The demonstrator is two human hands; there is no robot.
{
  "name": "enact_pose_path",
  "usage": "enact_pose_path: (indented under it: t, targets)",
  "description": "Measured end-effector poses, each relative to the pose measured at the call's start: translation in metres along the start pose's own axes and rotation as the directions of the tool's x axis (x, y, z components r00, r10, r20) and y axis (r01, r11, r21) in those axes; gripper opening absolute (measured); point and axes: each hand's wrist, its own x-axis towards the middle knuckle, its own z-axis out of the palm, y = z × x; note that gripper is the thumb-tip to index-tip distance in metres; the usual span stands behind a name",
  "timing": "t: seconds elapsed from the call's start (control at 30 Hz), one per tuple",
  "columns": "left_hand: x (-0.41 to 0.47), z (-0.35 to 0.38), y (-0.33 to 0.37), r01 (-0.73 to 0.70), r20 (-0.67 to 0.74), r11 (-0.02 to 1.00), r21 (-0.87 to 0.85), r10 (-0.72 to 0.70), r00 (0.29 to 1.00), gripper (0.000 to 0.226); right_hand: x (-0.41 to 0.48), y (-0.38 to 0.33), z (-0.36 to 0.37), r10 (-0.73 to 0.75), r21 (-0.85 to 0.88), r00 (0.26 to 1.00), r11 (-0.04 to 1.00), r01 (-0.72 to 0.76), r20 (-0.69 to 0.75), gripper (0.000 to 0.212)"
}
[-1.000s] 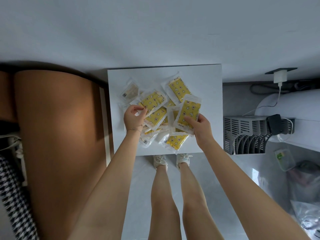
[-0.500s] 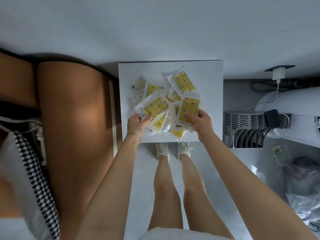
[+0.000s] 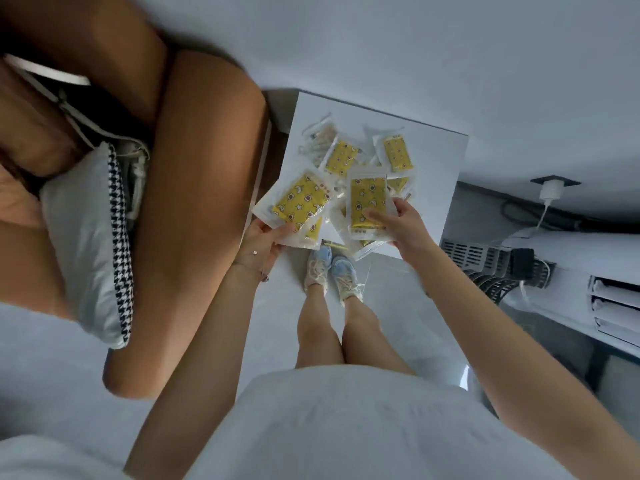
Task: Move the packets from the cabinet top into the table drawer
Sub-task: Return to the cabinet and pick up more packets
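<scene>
Two packets I see held: left hand [image 3: 259, 245] fingers [image 3: 282, 232] pinch the left packet [image 3: 299, 202] by its near edge, right hand [image 3: 403, 230] fingers the right packet [image 3: 367, 199]; print is unreadable.

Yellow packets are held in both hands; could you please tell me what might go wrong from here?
1. The left hand pinches its yellow star-print plastic packets by one end only, so a lower one could slide out.
2. Loose packets seem to overhang the white cabinet top at its near edge, beneath the right hand and its held packet. Lifting might drag them to the floor.
</scene>
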Motion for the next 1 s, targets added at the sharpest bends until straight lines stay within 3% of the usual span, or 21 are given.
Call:
enact_pose_path:
  t: [0.27,0.5,0.63,0.77,0.87,1.0]
  targets:
    - [-0.093,-0.092,-0.032,-0.148,-0.189,0.964,-0.222,0.106,0.976,0.032,-0.052,0.019,0.075,0.002,-0.118,0.991,0.993,0.014,0.137,0.03]
    - [-0.156,-0.162,-0.069,-0.351,-0.42,0.814,-0.462,0.148,0.895,0.027,-0.119,0.052,0.155,0.019,-0.316,0.944,0.944,0.091,0.33,0.022]
    - [-0.205,-0.225,-0.094,-0.496,-0.536,0.716,-0.492,0.2,0.82,0.031,-0.152,0.073,0.212,-0.008,-0.523,0.906,0.814,0.252,0.424,0.012]
    - [-0.262,-0.297,-0.136,-0.561,-0.645,0.66,-0.499,0.149,0.75,0.032,-0.197,0.113,0.279,-0.057,-0.611,0.834,0.654,0.446,0.548,0.016]
    - [-0.314,-0.35,-0.172,-0.57,-0.703,0.661,-0.487,0.09,0.705,0.026,-0.246,0.158,0.331,-0.04,-0.581,0.788,0.653,0.486,0.615,0.018]
    - [-0.375,-0.406,-0.209,-0.59,-0.786,0.688,-0.422,0.047,0.617,0.02,-0.299,0.21,0.39,0.026,-0.537,0.734,0.7,0.471,0.678,0.037]
